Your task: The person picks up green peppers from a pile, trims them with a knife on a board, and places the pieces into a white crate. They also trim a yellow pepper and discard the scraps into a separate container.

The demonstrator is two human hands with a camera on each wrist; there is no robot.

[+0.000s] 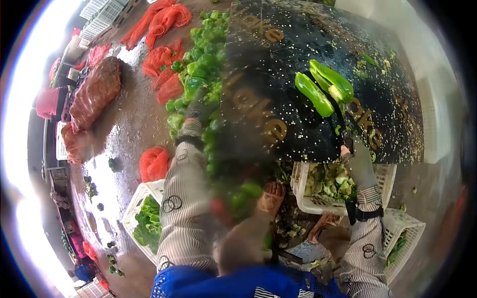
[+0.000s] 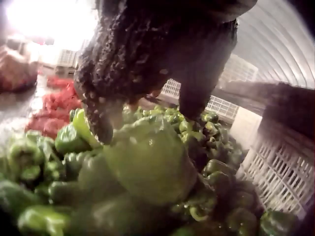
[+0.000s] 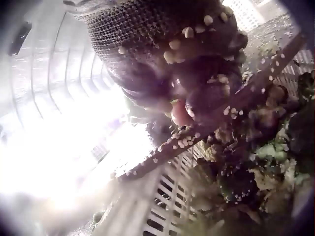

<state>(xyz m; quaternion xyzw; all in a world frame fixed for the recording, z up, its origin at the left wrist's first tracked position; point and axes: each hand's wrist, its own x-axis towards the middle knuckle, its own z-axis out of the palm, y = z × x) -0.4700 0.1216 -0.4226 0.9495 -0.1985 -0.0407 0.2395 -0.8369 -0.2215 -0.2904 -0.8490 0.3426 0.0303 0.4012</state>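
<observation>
My gloved left hand [image 1: 198, 105] reaches out into a heap of green peppers [image 1: 206, 54]. In the left wrist view its fingers [image 2: 98, 118] curl down on either side of one large green pepper [image 2: 150, 160]. My gloved right hand [image 1: 358, 161] grips a knife [image 1: 343, 121] at the near edge of a black, seed-strewn cutting board [image 1: 278, 74]. The seed-covered blade [image 3: 167, 150] runs diagonally under the curled fingers [image 3: 197, 101]. Two green pepper halves [image 1: 314, 93] lie on the board by the knife tip.
A white crate [image 1: 385, 176] of pepper scraps sits under the board's near edge. A second crate [image 1: 136, 196] with cut peppers stands at my left knee, a third [image 1: 410, 233] at the right. Red mesh bags [image 1: 164, 20] and a filled sack [image 1: 94, 92] lie on the wet floor.
</observation>
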